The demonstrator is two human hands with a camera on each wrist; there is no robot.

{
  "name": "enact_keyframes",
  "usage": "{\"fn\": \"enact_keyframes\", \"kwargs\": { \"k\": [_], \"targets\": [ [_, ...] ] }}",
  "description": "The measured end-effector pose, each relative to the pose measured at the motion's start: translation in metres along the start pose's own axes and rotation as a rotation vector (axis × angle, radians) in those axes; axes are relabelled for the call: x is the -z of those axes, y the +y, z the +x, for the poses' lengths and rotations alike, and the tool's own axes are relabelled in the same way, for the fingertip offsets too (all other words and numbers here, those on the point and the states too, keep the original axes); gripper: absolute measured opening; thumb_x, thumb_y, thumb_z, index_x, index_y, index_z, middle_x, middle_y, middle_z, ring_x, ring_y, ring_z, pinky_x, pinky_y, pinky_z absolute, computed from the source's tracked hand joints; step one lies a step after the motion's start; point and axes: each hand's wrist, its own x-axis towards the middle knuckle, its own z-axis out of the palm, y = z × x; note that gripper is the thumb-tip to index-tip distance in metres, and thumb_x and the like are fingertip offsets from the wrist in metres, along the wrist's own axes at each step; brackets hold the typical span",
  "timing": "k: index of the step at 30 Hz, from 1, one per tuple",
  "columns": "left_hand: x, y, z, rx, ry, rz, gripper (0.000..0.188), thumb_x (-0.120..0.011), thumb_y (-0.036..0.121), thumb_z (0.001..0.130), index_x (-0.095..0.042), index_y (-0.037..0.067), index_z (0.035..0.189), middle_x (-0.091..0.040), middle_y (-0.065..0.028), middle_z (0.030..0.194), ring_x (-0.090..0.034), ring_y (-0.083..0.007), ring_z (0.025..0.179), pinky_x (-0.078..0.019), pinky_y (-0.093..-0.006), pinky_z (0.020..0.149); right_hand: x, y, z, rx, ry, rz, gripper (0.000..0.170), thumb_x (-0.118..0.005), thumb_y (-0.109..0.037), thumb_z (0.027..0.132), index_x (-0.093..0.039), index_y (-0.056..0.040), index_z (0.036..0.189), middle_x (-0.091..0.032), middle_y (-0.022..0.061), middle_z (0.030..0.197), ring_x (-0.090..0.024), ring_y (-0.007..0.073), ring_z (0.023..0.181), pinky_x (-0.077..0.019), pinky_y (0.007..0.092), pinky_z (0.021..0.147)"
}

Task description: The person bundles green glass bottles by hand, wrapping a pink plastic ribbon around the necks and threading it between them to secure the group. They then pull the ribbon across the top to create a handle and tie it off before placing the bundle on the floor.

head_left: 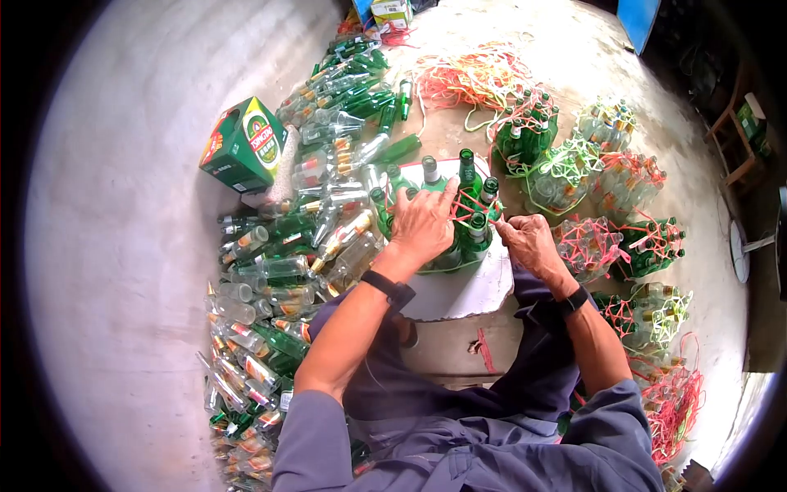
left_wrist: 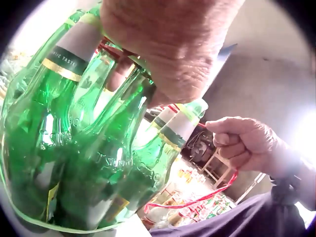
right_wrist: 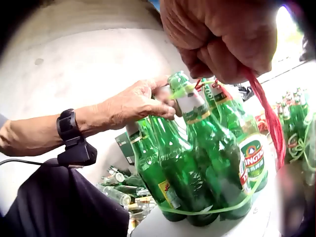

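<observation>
Several green bottles (head_left: 467, 176) (left_wrist: 59, 89) (right_wrist: 212, 153) stand upright in a bundle on a white surface (head_left: 467, 297), a pale green band (right_wrist: 224, 209) round their lower parts. My left hand (head_left: 422, 221) (right_wrist: 123, 106) reaches over the near-left necks, fingers and thumb curled about one; its fingertips are partly hidden. Red strap (head_left: 466, 215) crosses between the necks. Right of the bundle, my right hand (head_left: 533, 243) (left_wrist: 247, 143) (right_wrist: 222, 39) pinches the red strap, whose loose length (left_wrist: 197, 198) (right_wrist: 266, 111) hangs from the curled fingers.
Loose bottles (head_left: 279, 266) lie heaped at the left, beside a green carton (head_left: 242, 148). Strapped bottle bundles (head_left: 561, 176) stand at the right. Tangled red and pale strapping (head_left: 471, 78) lies beyond the white surface, and more red strapping (head_left: 676, 414) lies at the lower right.
</observation>
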Motion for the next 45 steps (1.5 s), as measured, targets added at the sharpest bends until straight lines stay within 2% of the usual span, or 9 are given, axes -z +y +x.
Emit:
{"fn": "enact_keyframes", "kwargs": {
  "k": [10,14,15,18,19,22,33,39,45],
  "targets": [
    [0.021,-0.018,-0.003,-0.173,-0.095,-0.078,0.076,-0.066,0.012,0.075,-0.045,0.014,0.149,-0.070,-0.0083,0.098,-0.067,-0.0252,0.098,-0.0386,-0.0497,0.095,0.008,-0.001,-0.021,0.169,-0.040,-0.102,0.037,-0.064,-0.020,0.091,-0.055,0.0069,0.068,-0.040,0.0215,0.057,-0.039,0.0291,0.046,-0.0380,0.0415,0.049],
    [0.021,-0.031,-0.012,-0.335,0.000,-0.105,0.071,-0.065,0.008,0.077,-0.048,0.016,0.146,-0.071,-0.0051,0.098,-0.066,-0.0254,0.104,-0.0346,-0.0627,0.104,0.008,-0.015,-0.038,0.153,-0.100,-0.136,0.035,-0.063,-0.018,0.093,-0.057,0.0056,0.068,-0.046,0.0230,0.060,-0.047,0.0343,0.048,-0.0394,0.0429,0.049],
    [0.025,-0.033,-0.014,-0.318,-0.066,-0.134,0.071,-0.065,0.007,0.080,-0.046,0.018,0.147,-0.071,-0.0036,0.100,-0.064,-0.0253,0.109,-0.0299,-0.0691,0.109,0.007,-0.021,-0.043,0.227,-0.123,-0.236,0.030,-0.064,-0.016,0.093,-0.061,0.0031,0.070,-0.051,0.0187,0.061,-0.055,0.0333,0.051,-0.0426,0.0425,0.050],
    [0.029,-0.036,-0.018,-0.339,-0.105,-0.136,0.069,-0.065,0.008,0.082,-0.047,0.018,0.147,-0.070,-0.0033,0.099,-0.064,-0.0251,0.107,-0.0304,-0.0684,0.109,0.005,-0.017,-0.050,0.381,-0.126,-0.324,0.022,-0.066,-0.014,0.091,-0.065,-0.0002,0.074,-0.055,0.0130,0.063,-0.057,0.0309,0.054,-0.0457,0.0414,0.051],
    [0.029,-0.036,-0.019,-0.346,-0.104,-0.132,0.067,-0.066,0.009,0.083,-0.047,0.018,0.147,-0.070,-0.0027,0.099,-0.063,-0.0243,0.106,-0.0306,-0.0677,0.110,0.002,-0.001,-0.047,0.583,-0.084,-0.529,0.015,-0.067,-0.012,0.088,-0.067,-0.0016,0.077,-0.056,0.0095,0.065,-0.057,0.0293,0.055,-0.0477,0.0400,0.054],
    [0.030,-0.036,-0.021,-0.337,-0.118,-0.119,0.068,-0.067,0.009,0.082,-0.048,0.017,0.146,-0.070,-0.0024,0.097,-0.064,-0.0232,0.104,-0.0320,-0.0659,0.109,0.009,-0.001,-0.041,0.320,-0.218,-0.226,0.012,-0.067,-0.009,0.087,-0.067,-0.0008,0.078,-0.055,0.0096,0.064,-0.056,0.0294,0.055,-0.0478,0.0394,0.056],
    [0.029,-0.030,-0.028,-0.289,-0.136,-0.151,0.088,-0.067,0.000,0.069,-0.042,0.012,0.152,-0.067,-0.0095,0.111,-0.063,-0.0274,0.107,-0.0324,-0.0586,0.110,0.001,0.010,-0.044,0.183,-0.142,-0.110,0.029,-0.064,-0.013,0.089,-0.058,0.0049,0.067,-0.050,0.0175,0.056,-0.052,0.0310,0.048,-0.0438,0.0418,0.051],
    [0.046,-0.010,-0.036,-0.243,-0.057,-0.173,0.083,-0.071,0.026,0.073,-0.044,0.000,0.147,-0.057,-0.0185,0.139,-0.047,-0.0357,0.135,-0.0186,-0.0585,0.119,-0.002,0.005,-0.046,0.092,-0.089,-0.008,0.036,-0.063,-0.018,0.090,-0.057,0.0066,0.065,-0.045,0.0189,0.052,-0.045,0.0259,0.042,-0.0425,0.0404,0.049],
    [0.029,0.034,-0.046,-0.123,0.101,-0.277,0.065,-0.071,0.034,0.086,-0.054,0.002,0.141,-0.056,-0.0141,0.144,-0.044,-0.0325,0.140,-0.0199,-0.0566,0.118,-0.004,0.008,-0.045,0.072,-0.086,0.050,0.036,-0.064,-0.018,0.091,-0.056,0.0076,0.066,-0.041,0.0204,0.052,-0.040,0.0250,0.042,-0.0411,0.0408,0.048]
  ]
}}
